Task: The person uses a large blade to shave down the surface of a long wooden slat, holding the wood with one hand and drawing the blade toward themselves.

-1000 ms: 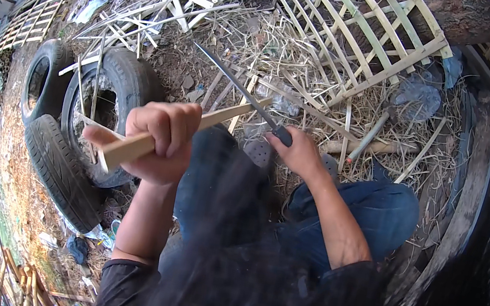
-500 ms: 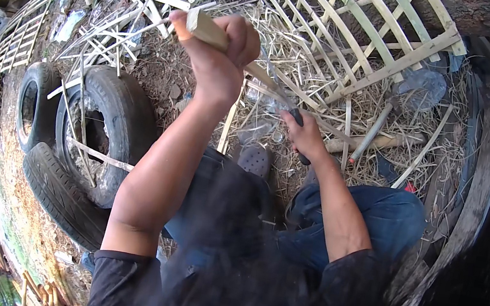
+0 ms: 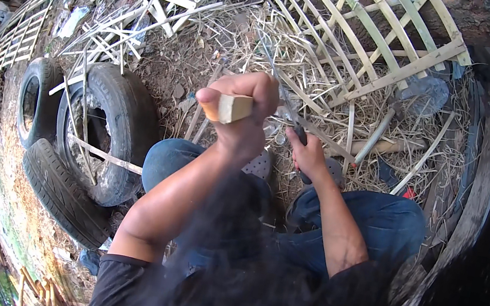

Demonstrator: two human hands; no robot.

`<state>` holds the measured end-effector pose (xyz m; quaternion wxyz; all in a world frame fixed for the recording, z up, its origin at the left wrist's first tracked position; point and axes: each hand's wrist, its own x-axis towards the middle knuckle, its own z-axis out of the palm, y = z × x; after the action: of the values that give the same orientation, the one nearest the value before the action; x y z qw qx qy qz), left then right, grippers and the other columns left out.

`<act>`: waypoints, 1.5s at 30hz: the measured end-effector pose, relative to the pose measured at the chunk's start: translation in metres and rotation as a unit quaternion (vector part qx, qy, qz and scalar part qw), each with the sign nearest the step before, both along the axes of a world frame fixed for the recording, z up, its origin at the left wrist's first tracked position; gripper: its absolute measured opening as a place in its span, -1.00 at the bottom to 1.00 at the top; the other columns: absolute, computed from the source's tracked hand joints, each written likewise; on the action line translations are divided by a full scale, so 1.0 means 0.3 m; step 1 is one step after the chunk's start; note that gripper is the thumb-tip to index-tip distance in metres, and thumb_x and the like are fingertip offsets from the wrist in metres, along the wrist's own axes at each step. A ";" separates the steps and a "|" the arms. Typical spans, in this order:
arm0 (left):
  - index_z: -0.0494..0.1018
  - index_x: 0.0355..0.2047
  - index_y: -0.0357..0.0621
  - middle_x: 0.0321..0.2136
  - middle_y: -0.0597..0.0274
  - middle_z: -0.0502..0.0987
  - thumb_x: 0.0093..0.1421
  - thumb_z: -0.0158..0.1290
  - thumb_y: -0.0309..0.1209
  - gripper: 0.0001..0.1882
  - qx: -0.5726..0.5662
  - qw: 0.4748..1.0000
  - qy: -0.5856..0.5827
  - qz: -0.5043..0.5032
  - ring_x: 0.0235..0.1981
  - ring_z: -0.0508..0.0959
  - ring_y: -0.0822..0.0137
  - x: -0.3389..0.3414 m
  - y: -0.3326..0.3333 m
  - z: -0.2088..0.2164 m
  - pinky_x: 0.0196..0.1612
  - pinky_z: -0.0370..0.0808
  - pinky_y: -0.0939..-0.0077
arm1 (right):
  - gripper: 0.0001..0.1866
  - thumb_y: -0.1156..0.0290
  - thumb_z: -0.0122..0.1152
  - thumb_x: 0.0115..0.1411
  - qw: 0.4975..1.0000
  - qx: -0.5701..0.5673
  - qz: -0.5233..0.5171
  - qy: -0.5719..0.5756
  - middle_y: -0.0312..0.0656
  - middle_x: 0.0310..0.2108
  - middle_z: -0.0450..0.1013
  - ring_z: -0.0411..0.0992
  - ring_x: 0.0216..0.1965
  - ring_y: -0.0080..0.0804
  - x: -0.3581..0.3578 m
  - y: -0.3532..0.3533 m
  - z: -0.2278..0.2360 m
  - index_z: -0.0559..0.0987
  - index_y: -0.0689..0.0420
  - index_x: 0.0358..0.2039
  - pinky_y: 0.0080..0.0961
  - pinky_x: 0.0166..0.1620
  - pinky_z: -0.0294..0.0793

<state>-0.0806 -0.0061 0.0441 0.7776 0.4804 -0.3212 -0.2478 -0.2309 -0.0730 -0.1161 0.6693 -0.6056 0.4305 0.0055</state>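
My left hand [image 3: 247,98] is closed around a pale bamboo strip [image 3: 234,110], whose cut end faces up towards me; the rest of the strip is mostly hidden below the fist. To its right, my right hand [image 3: 311,159] grips the black handle of a knife [image 3: 300,134]. The long, thin blade slants up and left from that handle, passing close beside my left fist. From this angle I cannot tell whether the blade touches the strip.
Woven bamboo lattice panels [image 3: 370,83] lie at the far side. Old tyres [image 3: 123,123] rest on the left, with thin strips across them. Shavings [image 3: 310,73] litter the ground. A bamboo pole [image 3: 376,135] and a clear plastic bottle [image 3: 424,95] lie on the right, beside weathered planks [image 3: 478,192].
My left hand has come down and to the right, towards me, and the strip's end now points more upright. My right hand with the knife has shifted only slightly.
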 end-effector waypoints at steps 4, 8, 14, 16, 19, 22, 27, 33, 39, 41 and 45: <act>0.06 -0.81 -0.09 -0.83 0.35 0.08 0.03 -0.66 0.55 -0.09 -0.031 0.997 0.054 0.049 -0.75 0.05 0.42 0.033 -0.043 0.006 -0.63 -0.06 0.49 | -0.54 0.06 0.20 0.17 0.994 -0.105 0.011 -0.035 -0.26 -0.75 0.31 0.27 -0.65 -0.41 0.017 -0.015 -0.063 0.49 0.26 -0.58 -0.37 -0.49 0.27; 0.05 -0.80 -0.08 -0.82 0.34 0.08 0.04 -0.65 0.54 -0.11 -0.004 0.998 -0.026 0.059 -0.75 0.05 0.40 0.044 -0.048 -0.006 -0.61 -0.05 0.50 | -0.55 0.06 0.20 0.16 0.995 -0.073 -0.025 -0.065 -0.25 -0.73 0.32 0.26 -0.65 -0.43 0.024 -0.005 -0.053 0.50 0.24 -0.58 -0.37 -0.49 0.27; 0.08 -0.78 -0.07 -0.81 0.33 0.11 0.05 -0.67 0.54 -0.11 0.011 0.998 0.009 0.068 -0.74 0.07 0.40 0.071 -0.070 -0.066 -0.61 -0.04 0.49 | -0.58 0.07 0.29 0.07 0.996 -0.083 0.001 -0.017 -0.17 -0.66 0.45 0.42 -0.59 -0.37 0.017 0.001 -0.039 0.54 0.24 -0.56 -0.37 -0.42 0.39; 0.08 -0.78 -0.07 -0.80 0.34 0.11 0.04 -0.68 0.55 -0.11 0.024 0.997 0.030 0.073 -0.74 0.07 0.40 0.077 -0.068 -0.063 -0.62 -0.04 0.48 | -0.62 0.12 0.34 -0.01 0.994 -0.110 0.027 0.003 -0.12 -0.63 0.49 0.49 -0.54 -0.33 0.011 -0.005 -0.061 0.55 0.24 -0.57 -0.37 -0.39 0.43; 0.10 -0.76 -0.05 -0.79 0.34 0.12 -0.07 -0.71 0.62 -0.07 0.012 0.996 0.029 0.083 -0.72 0.07 0.41 0.089 -0.054 -0.025 -0.61 -0.03 0.48 | -0.67 0.20 0.34 -0.07 0.990 -0.135 0.037 -0.015 -0.07 -0.64 0.48 0.49 -0.54 -0.27 0.003 0.002 -0.067 0.54 0.25 -0.58 -0.34 -0.40 0.43; 0.08 -0.75 -0.01 -0.77 0.38 0.06 -0.21 -0.51 0.70 -0.08 -0.006 0.996 0.005 0.094 -0.69 0.03 0.46 0.080 -0.061 0.016 -0.57 -0.02 0.52 | -0.69 0.24 0.30 -0.09 0.989 -0.140 0.051 0.013 -0.03 -0.66 0.47 0.49 -0.57 -0.21 0.018 0.005 -0.049 0.52 0.26 -0.60 -0.32 -0.42 0.43; 0.06 -0.65 -0.03 -0.72 0.41 0.09 -0.36 -0.17 0.68 -0.08 0.052 0.991 -0.109 0.058 -0.68 0.06 0.52 0.067 -0.076 0.002 -0.59 0.00 0.55 | -0.71 0.26 0.27 -0.11 0.986 -0.154 0.056 0.026 -0.04 -0.72 0.44 0.47 -0.64 -0.20 0.008 -0.012 -0.089 0.51 0.27 -0.64 -0.29 -0.49 0.42; 0.07 -0.64 -0.01 -0.75 0.49 0.07 -0.07 0.13 0.36 -0.27 0.032 0.987 -0.153 0.026 -0.73 0.07 0.60 0.083 -0.089 -0.012 -0.67 -0.01 0.60 | -0.70 0.26 0.28 -0.11 0.996 -0.061 0.027 0.062 -0.11 -0.76 0.40 0.43 -0.73 -0.29 0.017 -0.019 -0.037 0.50 0.26 -0.67 -0.34 -0.57 0.39; 0.06 -0.67 -0.04 -0.83 0.43 0.09 0.29 -0.07 0.04 -0.44 0.048 0.981 -0.149 0.112 -0.79 0.05 0.60 0.083 -0.106 -0.007 -0.71 -0.05 0.59 | -0.72 0.32 0.30 -0.03 0.982 -0.182 0.035 -0.037 -0.22 -0.76 0.37 0.38 -0.74 -0.44 0.008 0.005 -0.032 0.46 0.26 -0.64 -0.38 -0.60 0.35; 0.08 -0.68 -0.04 -0.85 0.41 0.11 0.36 -0.16 -0.07 -0.48 0.058 0.978 -0.150 0.129 -0.80 0.06 0.60 0.065 -0.112 -0.007 -0.71 -0.05 0.58 | -0.73 0.31 0.23 -0.09 0.991 -0.116 0.037 0.063 -0.04 -0.72 0.42 0.48 -0.62 -0.19 0.016 -0.006 -0.045 0.48 0.28 -0.67 -0.29 -0.47 0.41; 0.11 -0.70 -0.07 -0.87 0.39 0.12 0.40 -0.23 -0.13 -0.48 0.062 0.966 -0.185 0.171 -0.82 0.06 0.58 0.074 -0.115 -0.006 -0.71 -0.04 0.57 | -0.74 0.33 0.21 -0.10 0.991 -0.103 0.053 0.059 -0.01 -0.71 0.43 0.48 -0.60 -0.14 0.012 -0.026 -0.050 0.48 0.30 -0.67 -0.27 -0.45 0.42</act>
<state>-0.0584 -0.0406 0.0424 0.7044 0.6129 -0.3560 -0.0374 -0.2273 -0.0807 -0.1310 0.5756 -0.6921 0.4343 0.0324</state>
